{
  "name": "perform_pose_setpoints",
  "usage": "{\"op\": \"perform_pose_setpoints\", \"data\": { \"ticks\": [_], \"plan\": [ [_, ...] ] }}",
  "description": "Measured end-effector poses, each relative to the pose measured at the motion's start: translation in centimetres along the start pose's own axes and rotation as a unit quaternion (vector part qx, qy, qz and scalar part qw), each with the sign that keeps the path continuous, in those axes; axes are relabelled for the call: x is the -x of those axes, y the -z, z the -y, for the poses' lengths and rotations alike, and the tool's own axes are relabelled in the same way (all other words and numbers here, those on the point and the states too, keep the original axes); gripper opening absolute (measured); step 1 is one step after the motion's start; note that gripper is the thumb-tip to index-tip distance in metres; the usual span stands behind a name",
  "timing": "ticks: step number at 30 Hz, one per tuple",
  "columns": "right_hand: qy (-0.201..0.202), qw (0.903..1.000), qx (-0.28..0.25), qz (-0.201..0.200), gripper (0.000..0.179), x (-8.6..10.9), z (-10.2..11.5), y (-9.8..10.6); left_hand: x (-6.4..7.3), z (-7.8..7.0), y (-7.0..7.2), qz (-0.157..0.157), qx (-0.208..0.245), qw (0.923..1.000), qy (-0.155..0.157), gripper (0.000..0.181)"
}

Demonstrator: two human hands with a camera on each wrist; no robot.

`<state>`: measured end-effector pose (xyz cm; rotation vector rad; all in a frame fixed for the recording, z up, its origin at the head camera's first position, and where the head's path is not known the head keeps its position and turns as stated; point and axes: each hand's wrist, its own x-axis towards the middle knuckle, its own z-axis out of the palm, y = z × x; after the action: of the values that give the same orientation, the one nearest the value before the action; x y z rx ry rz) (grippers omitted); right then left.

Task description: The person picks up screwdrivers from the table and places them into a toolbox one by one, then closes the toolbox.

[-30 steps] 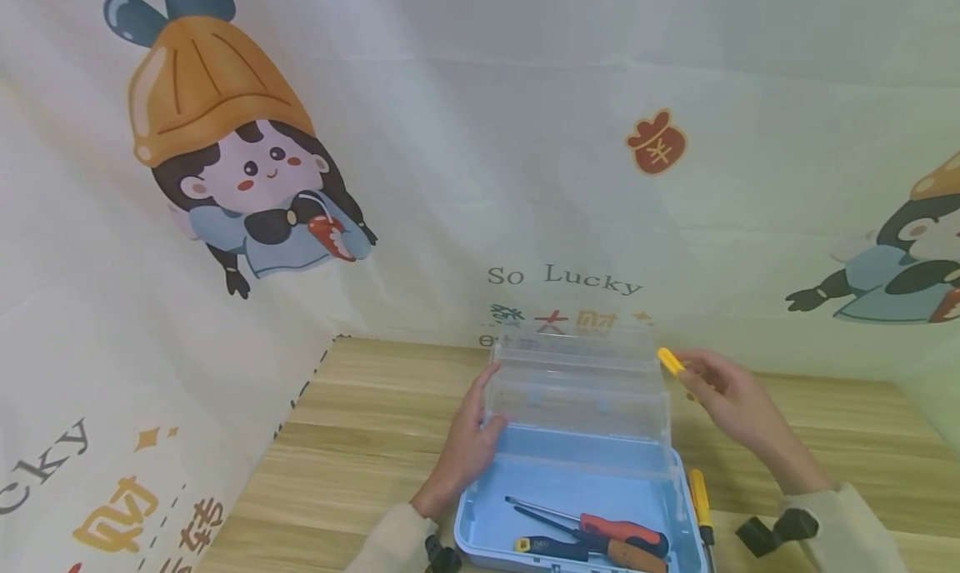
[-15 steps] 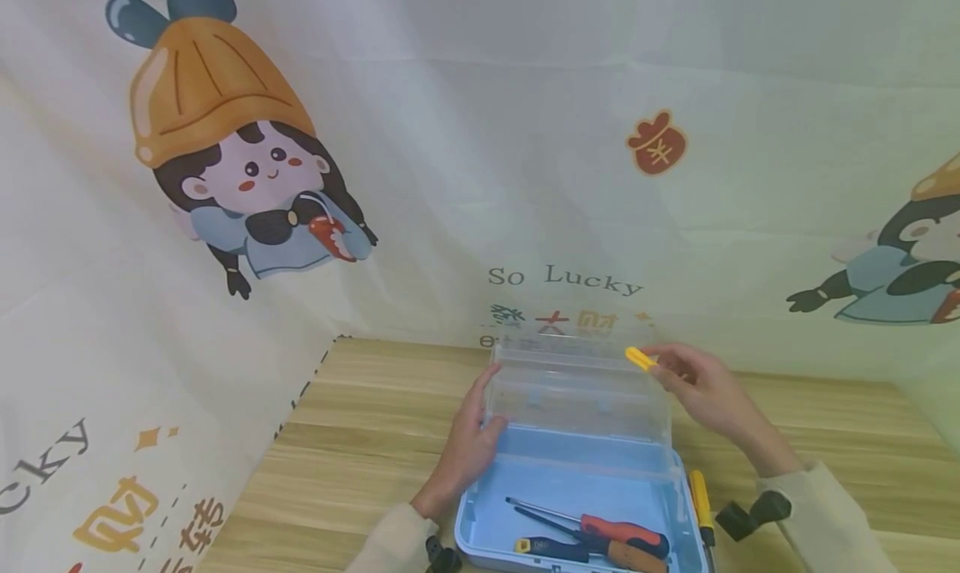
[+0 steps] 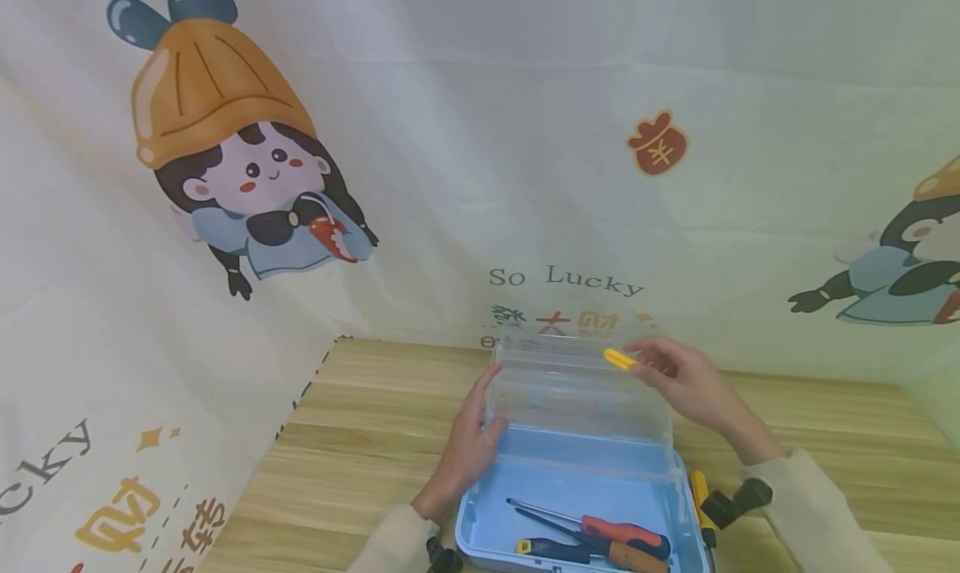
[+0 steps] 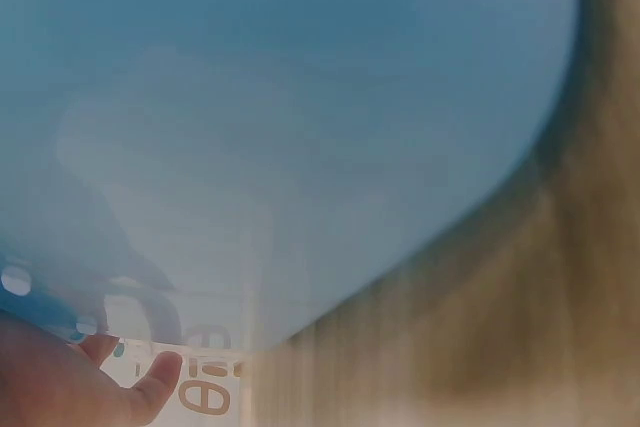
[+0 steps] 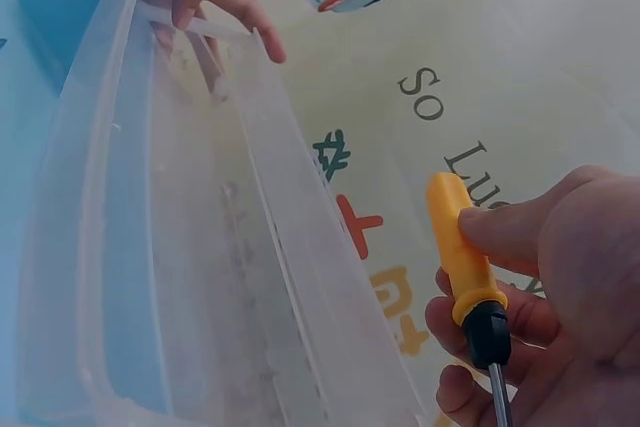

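A light blue toolbox (image 3: 540, 477) stands on the table with its clear plastic lid (image 3: 577, 406) raised at the back. My left hand (image 3: 468, 444) grips the lid's left edge, thumb toward me. Over the lid's right far corner, my right hand (image 3: 682, 386) holds a screwdriver (image 5: 462, 237) by its yellow handle between thumb and fingers. Its metal shaft points back under the palm in the right wrist view. Inside the toolbox lie a red-handled screwdriver (image 3: 622, 533), a brown-handled one (image 3: 636, 556) and a dark-handled tool (image 3: 553, 548).
Another yellow-handled screwdriver (image 3: 699, 490) lies on the wooden table (image 3: 360, 406) along the toolbox's right side, partly behind the right wrist camera (image 3: 738, 500). A printed cloth (image 3: 420, 181) hangs behind the table.
My right hand has moved left with the yellow screwdriver, from beside the lid's right edge to over its far corner. My left hand stays on the lid.
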<state>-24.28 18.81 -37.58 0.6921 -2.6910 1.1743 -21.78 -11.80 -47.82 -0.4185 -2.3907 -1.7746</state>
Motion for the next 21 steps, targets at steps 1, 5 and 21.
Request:
{"op": "perform_pose_setpoints", "data": {
  "ticks": [1, 5, 21],
  "plan": [
    [0.001, 1.0, 0.002, 0.0, 0.029, -0.1, 0.0, -0.1, 0.0, 0.0, 0.0, 0.0, 0.001, 1.0, 0.001, 0.069],
    [-0.001, 1.0, 0.004, 0.001, 0.029, -0.5, 0.1, -0.2, 0.0, 0.0, 0.0, -0.001, 0.003, 1.0, 0.001, 0.07],
    [0.002, 0.9998, 0.003, 0.021, 0.026, -2.3, 0.9, -1.7, 1.0, -3.9, 0.6, 0.0, 0.012, 0.9999, 0.004, 0.066]
  ]
}}
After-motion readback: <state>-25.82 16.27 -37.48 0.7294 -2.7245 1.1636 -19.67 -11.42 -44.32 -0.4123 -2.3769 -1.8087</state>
